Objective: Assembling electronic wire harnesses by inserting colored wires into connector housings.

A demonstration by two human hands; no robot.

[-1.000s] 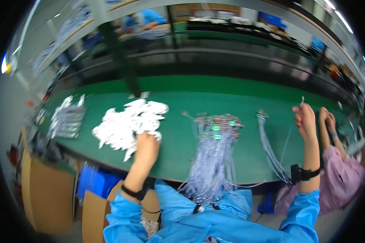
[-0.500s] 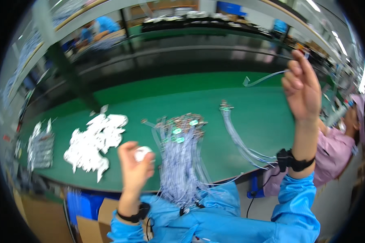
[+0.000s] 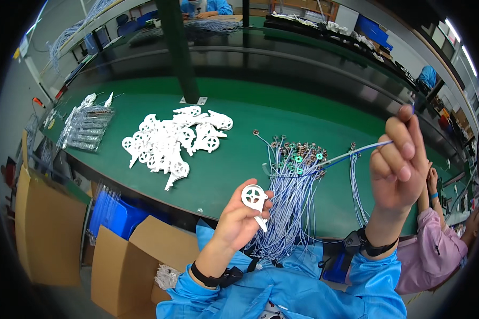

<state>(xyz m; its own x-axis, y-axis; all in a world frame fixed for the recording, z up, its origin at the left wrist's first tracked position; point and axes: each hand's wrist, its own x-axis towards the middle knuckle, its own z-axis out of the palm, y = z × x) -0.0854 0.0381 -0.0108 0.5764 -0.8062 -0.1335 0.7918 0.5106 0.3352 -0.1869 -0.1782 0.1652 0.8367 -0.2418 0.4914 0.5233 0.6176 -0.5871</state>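
Observation:
Between the thumb and fingers of my left hand (image 3: pixel 238 217) is a white plastic housing (image 3: pixel 254 196), with a round spoked ring on top and a tapered tail below. Raised at the right, my right hand (image 3: pixel 398 162) pinches a thin blue-and-white cable (image 3: pixel 351 153). The cable stretches leftward to a bent loose end above a thick bundle of cables (image 3: pixel 285 212). That bundle lies over the table's front edge toward my lap, its small round metal and green ends on the tabletop. More white housings (image 3: pixel 162 141) lie heaped left of my left hand.
A smaller cable group (image 3: pixel 355 183) lies right of the bundle. Clear plastic bags (image 3: pixel 90 127) sit at the green table's far left. A green post (image 3: pixel 178 53) rises behind the heap. Open cardboard boxes (image 3: pixel 114 271) stand below left. A person in pink (image 3: pixel 428 250) sits close on the right.
The view has swung left, shifting the table's contents rightward in the picture. The white housing in my left hand now shows its spoked ring face-on. My right hand still holds the cable.

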